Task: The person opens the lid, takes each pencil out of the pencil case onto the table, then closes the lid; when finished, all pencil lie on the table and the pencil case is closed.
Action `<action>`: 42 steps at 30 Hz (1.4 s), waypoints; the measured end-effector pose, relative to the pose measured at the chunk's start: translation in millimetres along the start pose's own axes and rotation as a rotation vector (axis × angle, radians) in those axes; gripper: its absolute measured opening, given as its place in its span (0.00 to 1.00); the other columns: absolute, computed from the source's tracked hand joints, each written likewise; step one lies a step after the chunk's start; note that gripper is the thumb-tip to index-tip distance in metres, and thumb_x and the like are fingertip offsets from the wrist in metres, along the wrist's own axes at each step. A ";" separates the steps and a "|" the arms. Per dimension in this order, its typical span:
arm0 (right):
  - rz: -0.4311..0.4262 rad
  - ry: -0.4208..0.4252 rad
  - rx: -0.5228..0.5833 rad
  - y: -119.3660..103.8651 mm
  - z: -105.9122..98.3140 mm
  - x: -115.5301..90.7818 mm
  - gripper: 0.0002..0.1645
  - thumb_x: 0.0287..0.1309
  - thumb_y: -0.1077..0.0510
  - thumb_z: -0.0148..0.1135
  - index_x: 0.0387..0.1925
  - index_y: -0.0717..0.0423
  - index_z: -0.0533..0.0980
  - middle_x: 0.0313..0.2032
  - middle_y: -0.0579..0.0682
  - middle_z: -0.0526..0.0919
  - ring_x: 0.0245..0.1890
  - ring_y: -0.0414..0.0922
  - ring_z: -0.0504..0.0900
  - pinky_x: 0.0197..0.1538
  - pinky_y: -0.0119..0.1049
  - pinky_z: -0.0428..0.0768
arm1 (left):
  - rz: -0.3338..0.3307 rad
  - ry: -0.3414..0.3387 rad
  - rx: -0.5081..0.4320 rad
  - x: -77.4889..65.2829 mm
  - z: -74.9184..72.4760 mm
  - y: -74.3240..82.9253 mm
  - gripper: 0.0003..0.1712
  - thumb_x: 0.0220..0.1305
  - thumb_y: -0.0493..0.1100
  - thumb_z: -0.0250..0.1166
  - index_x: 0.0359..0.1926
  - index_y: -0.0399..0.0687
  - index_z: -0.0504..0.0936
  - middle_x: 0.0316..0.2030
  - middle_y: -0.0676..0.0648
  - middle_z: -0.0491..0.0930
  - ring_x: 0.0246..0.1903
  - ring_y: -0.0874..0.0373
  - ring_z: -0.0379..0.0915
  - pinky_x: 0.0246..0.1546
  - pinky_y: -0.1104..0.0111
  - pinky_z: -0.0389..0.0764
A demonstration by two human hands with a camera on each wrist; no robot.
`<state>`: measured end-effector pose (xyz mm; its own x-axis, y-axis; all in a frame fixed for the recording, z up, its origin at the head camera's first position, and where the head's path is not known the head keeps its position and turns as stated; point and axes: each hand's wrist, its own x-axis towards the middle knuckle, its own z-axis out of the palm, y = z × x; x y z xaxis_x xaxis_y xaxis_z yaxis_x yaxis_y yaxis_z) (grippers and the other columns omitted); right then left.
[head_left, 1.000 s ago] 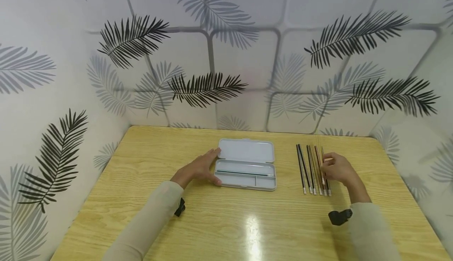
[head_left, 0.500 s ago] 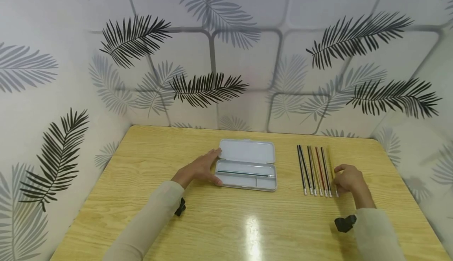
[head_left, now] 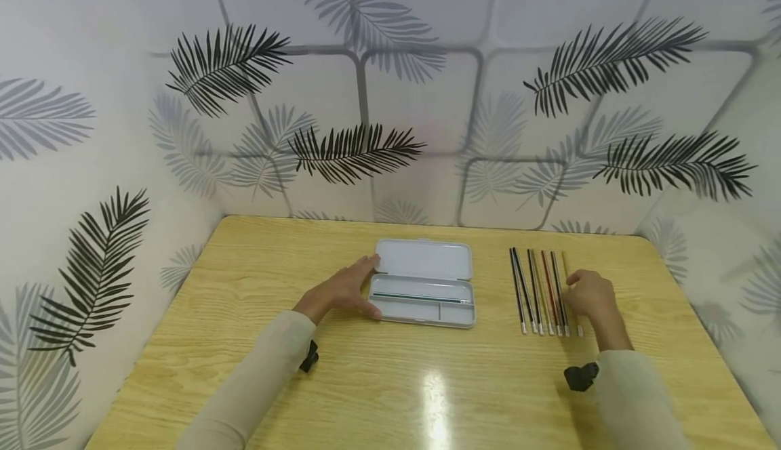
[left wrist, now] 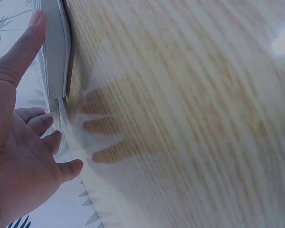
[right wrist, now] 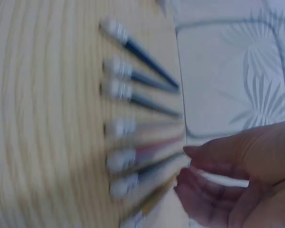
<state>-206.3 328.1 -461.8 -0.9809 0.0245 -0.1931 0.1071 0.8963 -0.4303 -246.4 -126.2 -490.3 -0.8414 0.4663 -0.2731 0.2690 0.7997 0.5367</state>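
Note:
A white pencil case (head_left: pixel 422 261) lies open on the table, its lid folded back towards the wall. One dark green pencil (head_left: pixel 421 297) lies in its long compartment. My left hand (head_left: pixel 344 291) rests at the case's left end, fingers spread and thumb on the front edge; the left wrist view shows the thumb (left wrist: pixel 26 47) along the case's side. To the right, several pencils (head_left: pixel 535 294) lie side by side, white eraser ends towards me. My right hand (head_left: pixel 592 295) is over the rightmost one, a yellow pencil (head_left: pixel 566 263), with thumb and fingertips apart close to it.
The wooden table (head_left: pixel 366 382) ends at a wall (head_left: pixel 421 186) with a leaf pattern. Black wrist cameras (head_left: pixel 581 377) sit under both sleeves. A bright glare (head_left: pixel 436 409) shows on the table's front part.
The yellow pencil, earlier held over the row, now lies at its right end. My right hand went right and nearer me, then back up and left. My left hand stays.

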 end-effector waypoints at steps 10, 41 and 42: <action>-0.316 0.007 0.278 -78.7 49.1 22.5 0.14 0.60 0.61 0.61 0.46 0.64 0.79 0.39 0.57 0.84 0.42 0.53 0.83 0.41 0.43 0.82 | 0.005 0.003 -0.001 0.1 0.1 -2.1 0.72 0.37 0.61 0.78 0.75 0.51 0.42 0.75 0.43 0.42 0.75 0.47 0.37 0.72 0.48 0.48; -0.489 -0.329 0.214 -142.5 85.8 33.7 0.07 0.57 0.67 0.62 0.38 0.61 0.82 0.36 0.53 0.85 0.36 0.41 0.78 0.41 0.33 0.79 | 0.014 0.006 -0.005 1.6 0.6 -4.0 0.72 0.36 0.62 0.78 0.75 0.50 0.42 0.75 0.43 0.42 0.75 0.49 0.37 0.73 0.50 0.47; -0.489 -0.331 0.212 -142.4 86.1 34.1 0.07 0.57 0.67 0.62 0.37 0.60 0.83 0.36 0.53 0.85 0.35 0.40 0.78 0.41 0.33 0.78 | 0.014 0.005 -0.005 1.5 0.7 -4.2 0.72 0.36 0.62 0.78 0.75 0.50 0.42 0.75 0.43 0.42 0.75 0.49 0.37 0.73 0.50 0.47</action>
<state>-241.0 163.2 -483.1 -0.8255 -0.5355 -0.1781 -0.2784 0.6609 -0.6969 -248.5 -128.6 -493.5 -0.8400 0.4755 -0.2614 0.2785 0.7912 0.5444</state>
